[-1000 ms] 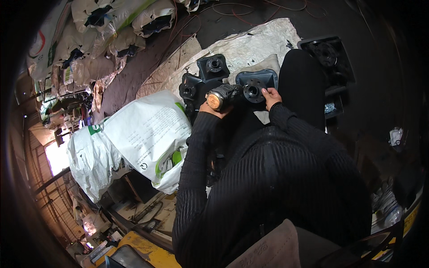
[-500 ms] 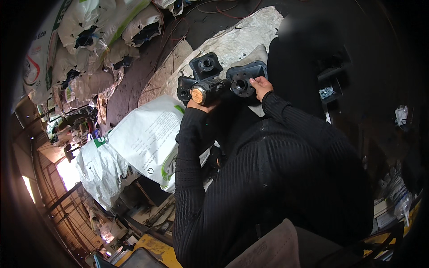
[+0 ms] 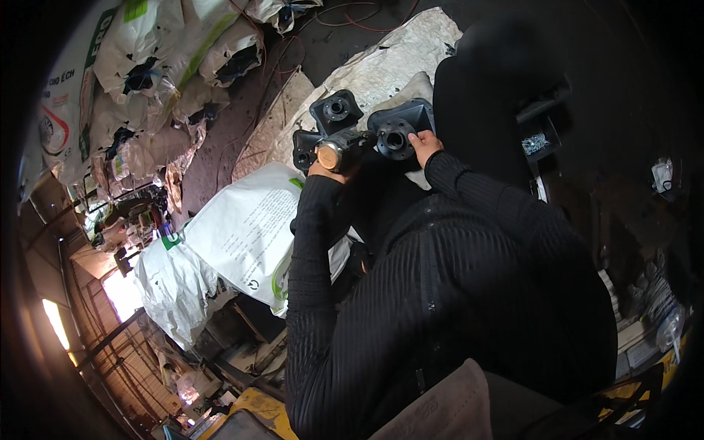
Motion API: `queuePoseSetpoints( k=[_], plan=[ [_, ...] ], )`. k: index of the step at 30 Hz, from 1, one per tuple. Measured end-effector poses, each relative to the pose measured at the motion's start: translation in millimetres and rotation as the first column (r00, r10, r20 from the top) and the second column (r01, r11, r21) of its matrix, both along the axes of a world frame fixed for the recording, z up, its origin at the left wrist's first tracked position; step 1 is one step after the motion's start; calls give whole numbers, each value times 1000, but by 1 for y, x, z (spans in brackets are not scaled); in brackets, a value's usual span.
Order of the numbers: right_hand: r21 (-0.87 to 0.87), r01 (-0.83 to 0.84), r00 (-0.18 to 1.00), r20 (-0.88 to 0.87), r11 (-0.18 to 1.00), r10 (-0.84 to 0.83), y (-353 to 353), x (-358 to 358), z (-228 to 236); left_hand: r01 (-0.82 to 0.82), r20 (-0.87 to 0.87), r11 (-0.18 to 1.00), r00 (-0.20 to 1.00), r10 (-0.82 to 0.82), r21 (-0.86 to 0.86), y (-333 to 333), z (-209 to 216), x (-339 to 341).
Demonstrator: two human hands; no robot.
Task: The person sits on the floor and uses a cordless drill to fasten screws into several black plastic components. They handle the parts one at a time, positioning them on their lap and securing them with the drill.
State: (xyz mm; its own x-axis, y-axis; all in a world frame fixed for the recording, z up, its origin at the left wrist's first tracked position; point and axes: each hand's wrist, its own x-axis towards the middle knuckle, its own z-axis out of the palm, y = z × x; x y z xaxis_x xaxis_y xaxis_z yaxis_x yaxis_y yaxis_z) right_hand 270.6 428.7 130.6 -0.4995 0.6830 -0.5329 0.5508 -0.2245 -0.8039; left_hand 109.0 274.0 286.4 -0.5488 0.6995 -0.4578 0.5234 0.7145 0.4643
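My left hand [image 3: 328, 174] is wrapped round a cordless power drill [image 3: 352, 141], whose tan round rear end faces me. The tip of the drill points right, at the rim of a black part with a round, holed flange [image 3: 396, 125]. Fingers of my right hand [image 3: 424, 146] pinch that flange at its right edge. Whether a screw sits at the drill tip is too small to tell. Just beyond the drill lies a second black flanged part [image 3: 336, 110], and a third black part [image 3: 303, 158] is partly hidden behind the drill.
A pale woven sheet [image 3: 381, 51] spreads under the black parts. A full white sack [image 3: 246, 220] stands at my left, and several stuffed sacks [image 3: 154, 44] are piled at the far left. On my right sits a dark box of small metal pieces [image 3: 536, 144]. Red hose [image 3: 293, 55] lies on the floor beyond.
The whole view has shifted slightly. Both hands keep their hold on the drill and the flanged part, and the part has moved very little against the drill tip.
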Motion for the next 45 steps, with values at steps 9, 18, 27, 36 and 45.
queuePoseSetpoints(
  k=[9,18,27,36,45],
  plan=[
    [17,21,998,51,1000,-22,0,1,2,-59,-82,972,996,41,-227,27,13,11],
    [-58,5,997,79,998,0,4,1,4,-22,-127,992,992,6,-125,31,-8,12],
    [9,-39,996,83,999,38,1,-1,-16,-268,279,955,934,225,126,30,12,16],
    [-861,67,911,-152,504,-382,26,51,53,280,-197,898,955,-223,339,-19,60,69],
    [-907,-278,860,-382,318,-339,33,49,116,-86,267,913,963,-26,399,-26,74,108]
  ],
)
